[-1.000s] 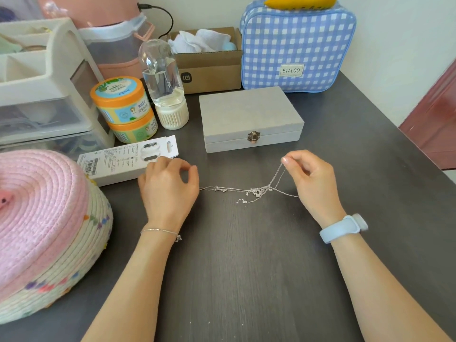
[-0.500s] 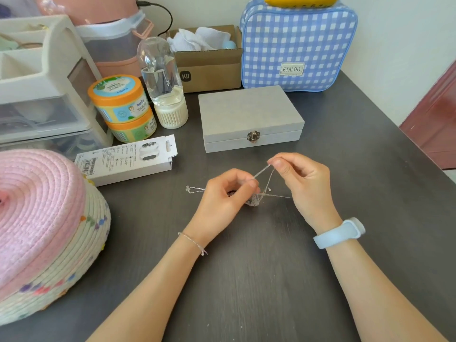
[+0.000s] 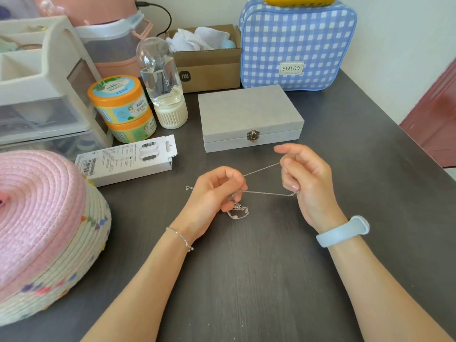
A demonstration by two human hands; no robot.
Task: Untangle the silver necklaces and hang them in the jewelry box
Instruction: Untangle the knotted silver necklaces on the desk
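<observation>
Pinching silver necklaces (image 3: 261, 193), left hand (image 3: 212, 193) and right hand (image 3: 306, 183) hover (fingers curled).

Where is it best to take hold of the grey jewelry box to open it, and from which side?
Probably at the small metal clasp on the front wall of the jewelry box, coming from the near side. The lid is shut, and the clasp faces the person, so the hinge is likely at the back. Both hands are busy with the necklaces now.

Gingham bag (image 3: 296, 43), cardboard box (image 3: 209, 70), perhaps a humidifier (image 3: 160, 77).
</observation>
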